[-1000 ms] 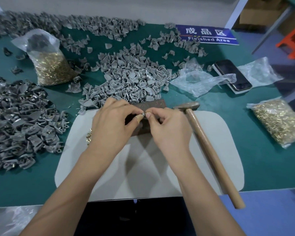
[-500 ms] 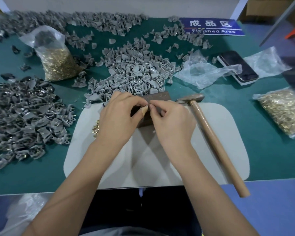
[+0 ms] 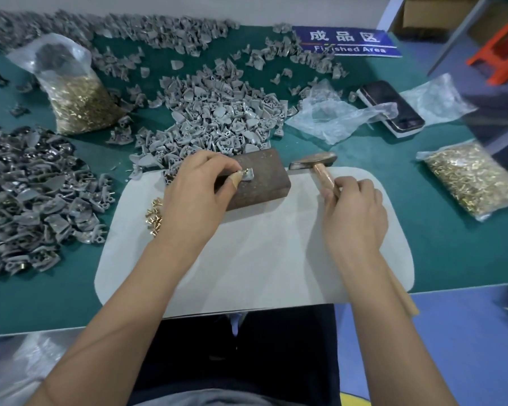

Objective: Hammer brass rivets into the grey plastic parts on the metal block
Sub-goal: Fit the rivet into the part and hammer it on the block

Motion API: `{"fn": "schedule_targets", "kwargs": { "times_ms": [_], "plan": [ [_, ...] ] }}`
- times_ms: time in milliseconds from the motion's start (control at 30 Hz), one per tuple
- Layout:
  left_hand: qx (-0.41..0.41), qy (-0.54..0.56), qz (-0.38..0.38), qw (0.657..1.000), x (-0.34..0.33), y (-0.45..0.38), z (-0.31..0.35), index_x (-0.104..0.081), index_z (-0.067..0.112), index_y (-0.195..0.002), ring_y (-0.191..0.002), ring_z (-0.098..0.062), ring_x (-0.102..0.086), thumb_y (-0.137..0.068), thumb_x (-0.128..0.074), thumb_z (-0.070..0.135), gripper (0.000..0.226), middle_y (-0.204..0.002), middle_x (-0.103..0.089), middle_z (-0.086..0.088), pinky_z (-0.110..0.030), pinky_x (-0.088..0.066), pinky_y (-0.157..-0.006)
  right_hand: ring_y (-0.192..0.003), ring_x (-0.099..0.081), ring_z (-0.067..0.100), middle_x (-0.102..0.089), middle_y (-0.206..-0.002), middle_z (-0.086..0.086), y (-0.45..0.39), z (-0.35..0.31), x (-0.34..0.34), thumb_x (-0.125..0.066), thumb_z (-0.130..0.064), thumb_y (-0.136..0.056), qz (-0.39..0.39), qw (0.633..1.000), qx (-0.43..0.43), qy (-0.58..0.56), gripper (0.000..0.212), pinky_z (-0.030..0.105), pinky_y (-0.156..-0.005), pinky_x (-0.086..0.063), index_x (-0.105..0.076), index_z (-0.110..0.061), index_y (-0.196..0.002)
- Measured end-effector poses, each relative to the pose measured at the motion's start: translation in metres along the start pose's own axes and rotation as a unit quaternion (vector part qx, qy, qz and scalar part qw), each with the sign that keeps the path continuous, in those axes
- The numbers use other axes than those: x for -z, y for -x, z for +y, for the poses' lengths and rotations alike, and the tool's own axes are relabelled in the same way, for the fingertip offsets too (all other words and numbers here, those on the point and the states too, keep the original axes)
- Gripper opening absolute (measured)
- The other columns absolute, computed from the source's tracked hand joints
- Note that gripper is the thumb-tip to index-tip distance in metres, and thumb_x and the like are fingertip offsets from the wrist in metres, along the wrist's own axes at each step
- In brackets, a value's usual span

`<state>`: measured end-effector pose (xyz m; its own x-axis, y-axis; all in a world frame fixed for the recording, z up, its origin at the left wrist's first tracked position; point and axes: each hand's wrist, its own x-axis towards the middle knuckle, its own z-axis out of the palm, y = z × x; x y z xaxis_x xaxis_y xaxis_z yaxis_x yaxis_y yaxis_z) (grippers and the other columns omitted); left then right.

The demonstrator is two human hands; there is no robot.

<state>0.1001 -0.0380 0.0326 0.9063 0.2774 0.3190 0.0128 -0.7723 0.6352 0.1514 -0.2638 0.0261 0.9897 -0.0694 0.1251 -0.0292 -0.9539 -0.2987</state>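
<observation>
A brown metal block (image 3: 261, 180) lies on the pale mat (image 3: 261, 259). On its top my left hand (image 3: 197, 194) pinches a small grey plastic part (image 3: 248, 175) with a brass rivet (image 3: 246, 171) standing in it. My right hand (image 3: 354, 212) wraps the wooden handle of the hammer (image 3: 313, 162), whose head rests on the table just right of the block. A few loose brass rivets (image 3: 154, 216) lie on the mat beside my left wrist.
Heaps of grey plastic parts (image 3: 217, 112) cover the green table behind the block, and a darker heap (image 3: 33, 194) lies at left. Bags of brass rivets (image 3: 79, 106) (image 3: 475, 177), crumpled plastic bags (image 3: 335, 115), a phone (image 3: 393, 109) and a blue sign (image 3: 346, 41) sit around.
My right hand has left the part and moved right onto the hammer handle. My left hand stays on the block with the part, which now shows with its rivet.
</observation>
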Motion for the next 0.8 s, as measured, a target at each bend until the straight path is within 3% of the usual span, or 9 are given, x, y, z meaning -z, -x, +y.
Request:
{"fn": "schedule_targets", "kwargs": {
  "times_ms": [67, 167, 300, 367, 433, 500, 633, 700, 800],
  "plan": [
    [0.001, -0.02, 0.006, 1.0, 0.001, -0.001, 0.0, -0.071, 0.034, -0.101, -0.109, -0.008, -0.054, -0.097, -0.065, 0.037, 0.008, -0.108, -0.061, 0.017, -0.032, -0.044, -0.079, -0.11, -0.052, 0.04, -0.054, -0.123, 0.017, 0.0, -0.002, 0.004, -0.049, -0.028, -0.104, -0.006, 1.0, -0.002, 0.009, 0.029, 0.046, -0.087, -0.038, -0.06, -0.009, -0.124],
    [-0.006, -0.055, 0.005, 0.998, 0.003, -0.004, -0.001, -0.073, 0.036, -0.101, -0.108, -0.009, -0.054, -0.095, -0.066, 0.039, 0.01, -0.108, -0.063, 0.017, -0.029, -0.038, -0.077, -0.089, -0.052, 0.033, -0.053, -0.12, 0.015, 0.003, -0.002, 0.018, -0.04, -0.028, -0.108, 0.001, 0.994, -0.015, -0.111, 0.03, 0.043, -0.077, -0.039, -0.06, -0.01, -0.12],
    [-0.008, -0.052, 0.0, 0.999, 0.004, -0.006, -0.001, -0.073, 0.036, -0.099, -0.101, -0.011, -0.055, -0.095, -0.067, 0.04, 0.009, -0.099, -0.061, 0.015, -0.03, -0.038, -0.072, -0.075, -0.062, 0.022, -0.064, -0.087, -0.001, 0.008, -0.003, 0.043, -0.034, -0.029, -0.11, -0.022, 0.969, 0.052, -0.241, 0.031, 0.046, -0.07, -0.05, -0.06, -0.016, -0.102],
    [-0.012, -0.056, -0.003, 0.998, 0.005, -0.008, -0.002, -0.074, 0.037, -0.096, -0.095, -0.01, -0.055, -0.094, -0.068, 0.042, 0.008, -0.094, -0.06, 0.015, -0.03, -0.037, -0.067, -0.061, -0.058, 0.01, -0.064, -0.073, -0.012, 0.01, -0.007, 0.05, -0.038, -0.031, -0.109, -0.054, 0.958, 0.062, -0.275, 0.034, 0.035, -0.06, -0.045, -0.065, -0.021, -0.091],
    [-0.017, -0.057, -0.009, 0.998, 0.009, -0.012, -0.004, -0.074, 0.039, -0.092, -0.089, -0.007, -0.052, -0.092, -0.07, 0.045, 0.007, -0.089, -0.059, 0.018, -0.029, -0.033, -0.062, -0.053, -0.048, 0.006, -0.063, -0.066, -0.011, 0.013, -0.012, 0.051, -0.045, -0.035, -0.106, -0.079, 0.954, 0.081, -0.276, 0.036, 0.031, -0.055, -0.038, -0.066, -0.021, -0.081],
    [-0.027, -0.067, -0.024, 0.997, 0.013, -0.018, -0.006, -0.074, 0.041, -0.091, -0.087, -0.005, -0.049, -0.091, -0.071, 0.047, 0.007, -0.087, -0.058, 0.02, -0.028, -0.031, -0.062, -0.052, -0.043, 0.009, -0.059, -0.067, -0.003, 0.017, -0.017, 0.05, -0.049, -0.041, -0.105, -0.09, 0.955, 0.118, -0.256, 0.034, 0.032, -0.055, -0.037, -0.065, -0.021, -0.082],
    [-0.075, -0.09, -0.065, 0.991, 0.019, -0.028, -0.007, -0.073, 0.04, -0.091, -0.089, -0.007, -0.052, -0.091, -0.071, 0.047, 0.007, -0.086, -0.057, 0.021, -0.031, -0.037, -0.068, -0.064, -0.049, 0.015, -0.057, -0.071, -0.007, 0.019, -0.027, 0.053, -0.042, -0.049, -0.105, -0.079, 0.969, 0.158, -0.174, 0.023, 0.036, -0.058, -0.042, -0.062, -0.036, -0.106],
    [-0.091, -0.09, -0.075, 0.989, 0.022, -0.031, -0.007, -0.072, 0.04, -0.091, -0.089, -0.007, -0.053, -0.091, -0.071, 0.047, 0.007, -0.087, -0.058, 0.021, -0.03, -0.037, -0.067, -0.073, -0.055, 0.01, -0.063, -0.077, -0.013, 0.017, -0.032, 0.056, -0.04, -0.048, -0.106, -0.074, 0.972, 0.163, -0.153, 0.024, 0.034, -0.059, -0.045, -0.061, -0.037, -0.107],
    [-0.097, -0.087, -0.079, 0.988, 0.023, -0.033, -0.01, -0.073, 0.039, -0.092, -0.089, -0.008, -0.053, -0.091, -0.071, 0.047, 0.008, -0.088, -0.059, 0.019, -0.031, -0.038, -0.069, -0.078, -0.055, -0.004, -0.066, -0.084, -0.028, 0.016, -0.039, 0.06, -0.039, -0.045, -0.106, -0.072, 0.975, 0.163, -0.135, 0.023, 0.028, -0.056, -0.037, -0.06, -0.039, -0.108]
  ]
}}
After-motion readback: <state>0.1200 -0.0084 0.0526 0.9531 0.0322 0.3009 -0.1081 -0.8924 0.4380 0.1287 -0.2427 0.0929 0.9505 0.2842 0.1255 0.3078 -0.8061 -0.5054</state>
